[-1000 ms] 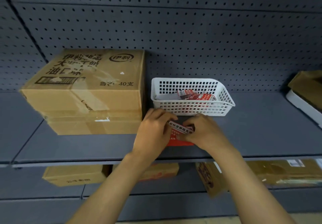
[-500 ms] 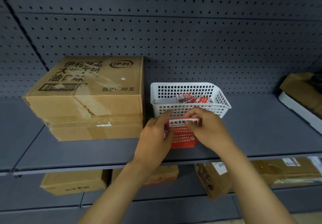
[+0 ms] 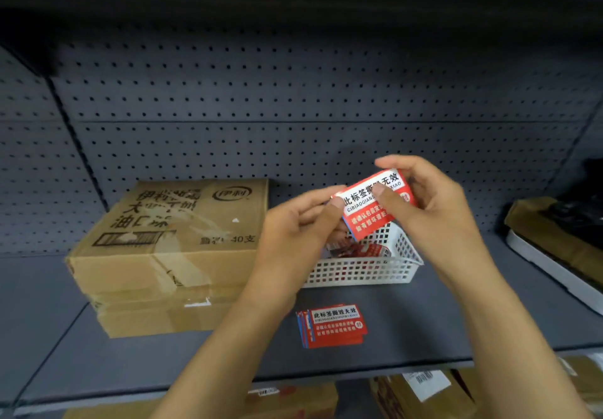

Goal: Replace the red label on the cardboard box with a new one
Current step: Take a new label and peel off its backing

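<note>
A red label (image 3: 368,205) with a white header strip is held up in the air, tilted, above the white basket. My left hand (image 3: 293,232) pinches its left corner with thumb and forefinger. My right hand (image 3: 421,203) grips its top and right side, thumb across the front. A small stack of the same red labels (image 3: 332,325) lies flat on the grey shelf below my hands. The cardboard box (image 3: 169,245) sits to the left on the shelf, its top printed with black characters; no red label shows on its visible faces.
A white perforated basket (image 3: 362,271) with crumpled red labels stands behind the stack, to the right of the box. A pegboard wall (image 3: 293,98) backs the shelf. Another box on a white tray (image 3: 554,255) is at the far right. More cartons sit on the lower shelf.
Both hands lifted one label off the stack on the shelf and raised it above the basket. The stack now lies uncovered. The view tilted upward.
</note>
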`<move>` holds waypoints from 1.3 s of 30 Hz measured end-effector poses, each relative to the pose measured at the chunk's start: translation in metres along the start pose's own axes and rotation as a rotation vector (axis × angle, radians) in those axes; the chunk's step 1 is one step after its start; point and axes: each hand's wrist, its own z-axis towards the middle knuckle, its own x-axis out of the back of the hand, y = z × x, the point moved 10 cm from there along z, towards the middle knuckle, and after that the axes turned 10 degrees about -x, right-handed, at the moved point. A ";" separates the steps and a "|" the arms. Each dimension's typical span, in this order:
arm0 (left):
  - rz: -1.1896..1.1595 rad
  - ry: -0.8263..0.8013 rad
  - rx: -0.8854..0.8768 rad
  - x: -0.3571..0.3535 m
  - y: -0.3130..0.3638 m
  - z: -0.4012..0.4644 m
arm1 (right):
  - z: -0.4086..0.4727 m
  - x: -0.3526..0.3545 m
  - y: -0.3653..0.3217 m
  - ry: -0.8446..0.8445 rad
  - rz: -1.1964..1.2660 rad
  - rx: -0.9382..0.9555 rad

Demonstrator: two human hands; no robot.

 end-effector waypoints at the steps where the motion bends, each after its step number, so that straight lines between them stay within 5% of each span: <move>1: -0.041 0.007 0.004 0.000 0.004 0.003 | -0.001 0.004 -0.008 0.068 -0.077 0.040; 5: -0.125 0.057 -0.009 0.005 0.016 0.013 | -0.018 -0.001 -0.046 0.284 -0.443 0.225; 9: -0.173 0.052 0.004 0.005 0.019 0.018 | -0.025 -0.017 -0.058 0.180 -0.292 0.357; 26: -0.055 0.026 -0.093 0.021 0.042 0.021 | -0.023 -0.025 -0.048 0.062 -0.037 0.267; 34: 0.565 -0.030 -0.570 0.010 0.080 0.013 | -0.018 -0.023 -0.038 0.037 0.090 0.155; 39: 0.856 -0.059 -0.684 0.003 0.087 0.007 | -0.015 -0.024 -0.031 0.034 0.142 0.089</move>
